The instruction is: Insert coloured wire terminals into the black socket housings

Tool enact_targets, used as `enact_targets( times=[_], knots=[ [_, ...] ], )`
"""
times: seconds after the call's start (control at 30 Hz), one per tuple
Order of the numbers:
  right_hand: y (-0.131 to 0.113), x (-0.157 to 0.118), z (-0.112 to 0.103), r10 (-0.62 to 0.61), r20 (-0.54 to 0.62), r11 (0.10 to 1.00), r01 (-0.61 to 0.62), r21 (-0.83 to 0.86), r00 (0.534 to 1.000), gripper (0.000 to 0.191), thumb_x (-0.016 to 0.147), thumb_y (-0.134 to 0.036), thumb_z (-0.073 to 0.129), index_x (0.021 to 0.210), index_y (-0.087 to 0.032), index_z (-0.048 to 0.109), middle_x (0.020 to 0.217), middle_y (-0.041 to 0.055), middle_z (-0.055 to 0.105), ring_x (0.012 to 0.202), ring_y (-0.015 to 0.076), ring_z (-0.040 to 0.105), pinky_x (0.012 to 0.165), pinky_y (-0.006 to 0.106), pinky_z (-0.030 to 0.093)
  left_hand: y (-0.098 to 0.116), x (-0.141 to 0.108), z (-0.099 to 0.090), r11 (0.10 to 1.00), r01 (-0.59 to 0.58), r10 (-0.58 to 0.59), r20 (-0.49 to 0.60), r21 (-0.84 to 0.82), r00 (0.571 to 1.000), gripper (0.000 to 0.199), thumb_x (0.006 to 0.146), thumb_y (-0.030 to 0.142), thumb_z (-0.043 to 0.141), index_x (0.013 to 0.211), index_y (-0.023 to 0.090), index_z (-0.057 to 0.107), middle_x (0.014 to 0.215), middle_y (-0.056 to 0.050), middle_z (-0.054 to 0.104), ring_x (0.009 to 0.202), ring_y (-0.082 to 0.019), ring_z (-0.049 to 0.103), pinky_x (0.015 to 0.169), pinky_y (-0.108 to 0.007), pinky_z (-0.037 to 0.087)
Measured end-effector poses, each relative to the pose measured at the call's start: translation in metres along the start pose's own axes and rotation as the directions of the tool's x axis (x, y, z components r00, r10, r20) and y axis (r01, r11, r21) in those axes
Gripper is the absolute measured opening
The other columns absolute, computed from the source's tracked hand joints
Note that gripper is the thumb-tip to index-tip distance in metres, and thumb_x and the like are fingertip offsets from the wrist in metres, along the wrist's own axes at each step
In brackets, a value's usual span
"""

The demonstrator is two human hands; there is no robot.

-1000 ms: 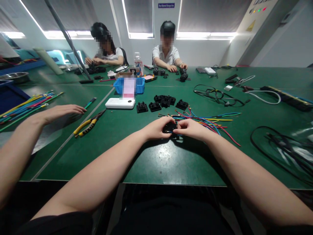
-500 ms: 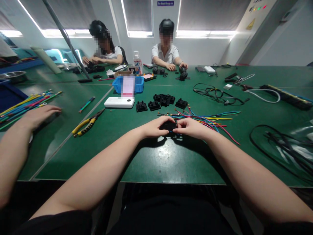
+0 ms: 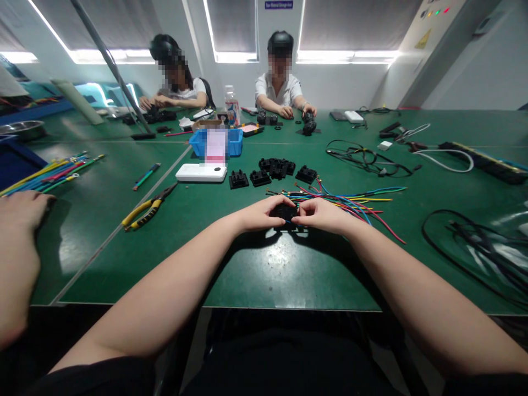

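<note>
several black parts (image 3: 279, 169) lay loose on the table (image 3: 247, 275); left hand (image 3: 260, 213), fingers curled, held one black piece (image 3: 284, 212), seemingly unfinished; right hand (image 3: 325, 213), fingers narrow, pinched its edge; coloured wires (image 3: 381, 200) lay loose at right.

Pale wall (image 3: 342, 85); grey shades (image 3: 350, 25) over windows, bright strips of light along lower edges. Purple sign (image 3: 279, 5) between two shades. Green-topped worktable (image 3: 247, 264), glare spot near front edge.
</note>
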State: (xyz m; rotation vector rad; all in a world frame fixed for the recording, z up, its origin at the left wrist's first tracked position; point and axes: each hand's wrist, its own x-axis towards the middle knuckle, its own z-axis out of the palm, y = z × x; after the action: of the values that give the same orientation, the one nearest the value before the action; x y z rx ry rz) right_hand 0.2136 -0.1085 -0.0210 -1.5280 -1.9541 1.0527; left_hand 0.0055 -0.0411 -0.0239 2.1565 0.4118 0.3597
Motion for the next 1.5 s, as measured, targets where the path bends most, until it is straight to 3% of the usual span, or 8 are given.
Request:
enact_targets(
  times=[0.33, 0.57, 0.7, 0.8, 0.93, 1.2, 1.37, 1.5],
  knots=[
    [0.004, 0.004, 0.003, -0.039, 0.021, 0.999, 0.039, 0.010, 0.999, 0.036, 0.075, -0.044, 0.061, 0.059, -0.019, 0.041, 0.055, -0.0045, 0.046, 0.053, 0.0098, 0.041, 0.052, 0.024, 0.030, -0.007, 0.001, -0.001, 0.999, 0.013, -0.013, 0.015, -0.032, 1.000, 0.049, 0.071, 0.018, 0.055, 0.119, 0.023, 0.048, 0.125, -0.004, 0.054, 0.120, -0.021, 0.048, 0.105, -0.037, 0.036],
    [0.002, -0.003, -0.002, -0.148, 0.027, 0.983, 0.150, -0.104, 0.989, 0.036, 0.081, -0.050, 0.054, 0.064, -0.019, 0.047, 0.059, -0.0041, 0.046, 0.055, 0.0104, 0.042, 0.053, 0.023, 0.031, 0.001, 0.000, -0.001, 0.995, 0.000, 0.001, -0.009, 0.096, 1.000, 0.046, 0.070, 0.018, 0.054, 0.116, 0.021, 0.052, 0.118, -0.004, 0.058, 0.112, -0.021, 0.053, 0.100, -0.035, 0.040],
    [0.004, -0.005, -0.013, -0.229, -0.110, 0.944, 0.193, -0.266, 0.967, 0.032, 0.085, -0.043, 0.049, 0.064, -0.018, 0.049, 0.061, -0.0027, 0.048, 0.058, 0.0112, 0.043, 0.055, 0.024, 0.029, 0.010, -0.002, -0.001, 0.982, -0.018, 0.018, 0.000, 0.189, 1.000, 0.041, 0.072, 0.021, 0.055, 0.114, 0.021, 0.055, 0.112, -0.004, 0.062, 0.104, -0.023, 0.057, 0.094, -0.035, 0.042],
    [0.010, -0.003, -0.021, -0.271, -0.266, 0.911, 0.157, -0.381, 0.925, 0.021, 0.084, -0.034, 0.050, 0.070, -0.018, 0.051, 0.066, -0.0015, 0.050, 0.061, 0.0120, 0.044, 0.058, 0.025, 0.029, 0.013, -0.003, 0.000, 0.956, -0.039, 0.034, 0.022, 0.292, 0.999, 0.039, 0.077, 0.024, 0.054, 0.115, 0.021, 0.053, 0.110, -0.003, 0.063, 0.097, -0.021, 0.058, 0.086, -0.031, 0.045],
    [0.021, 0.002, -0.029, -0.289, -0.382, 0.875, 0.080, -0.478, 0.878, 0.010, 0.082, -0.028, 0.051, 0.077, -0.019, 0.055, 0.072, 0.0001, 0.054, 0.065, 0.0133, 0.047, 0.058, 0.025, 0.031, 0.012, -0.003, 0.001, 0.926, -0.028, 0.025, 0.013, 0.377, 1.000, 0.035, 0.078, 0.030, 0.056, 0.112, 0.020, 0.052, 0.102, -0.004, 0.064, 0.087, -0.019, 0.060, 0.077, -0.029, 0.046],
    [0.031, 0.005, -0.036, -0.280, -0.496, 0.780, -0.107, -0.617, 0.822, 0.012, 0.079, -0.030, 0.055, 0.073, -0.020, 0.058, 0.078, 0.0049, 0.061, 0.078, 0.0204, 0.053, 0.065, 0.029, 0.033, 0.008, -0.003, -0.001, 0.891, -0.057, 0.060, 0.006, 0.451, 0.998, 0.029, 0.079, 0.030, 0.056, 0.106, 0.019, 0.057, 0.103, -0.006, 0.064, 0.094, -0.021, 0.059, 0.086, -0.032, 0.044],
    [0.031, 0.006, -0.035, -0.274, -0.488, 0.739, -0.144, -0.659, 0.829, 0.012, 0.078, -0.033, 0.059, 0.080, -0.022, 0.063, 0.086, 0.0046, 0.064, 0.085, 0.0212, 0.054, 0.070, 0.029, 0.036, 0.007, -0.003, -0.001, 0.884, -0.074, 0.081, 0.004, 0.461, 0.997, 0.031, 0.079, 0.030, 0.056, 0.108, 0.018, 0.058, 0.105, -0.007, 0.064, 0.098, -0.022, 0.058, 0.090, -0.033, 0.044],
    [0.033, 0.009, -0.031, -0.220, -0.523, 0.744, -0.205, -0.635, 0.823, 0.019, 0.081, -0.038, 0.055, 0.079, -0.022, 0.064, 0.080, 0.0036, 0.065, 0.079, 0.0201, 0.056, 0.064, 0.028, 0.035, 0.003, -0.003, -0.002, 0.896, -0.076, 0.082, 0.003, 0.438, 0.997, 0.033, 0.080, 0.032, 0.057, 0.111, 0.017, 0.058, 0.108, -0.008, 0.063, 0.101, -0.022, 0.056, 0.093, -0.035, 0.042]
  ],
)
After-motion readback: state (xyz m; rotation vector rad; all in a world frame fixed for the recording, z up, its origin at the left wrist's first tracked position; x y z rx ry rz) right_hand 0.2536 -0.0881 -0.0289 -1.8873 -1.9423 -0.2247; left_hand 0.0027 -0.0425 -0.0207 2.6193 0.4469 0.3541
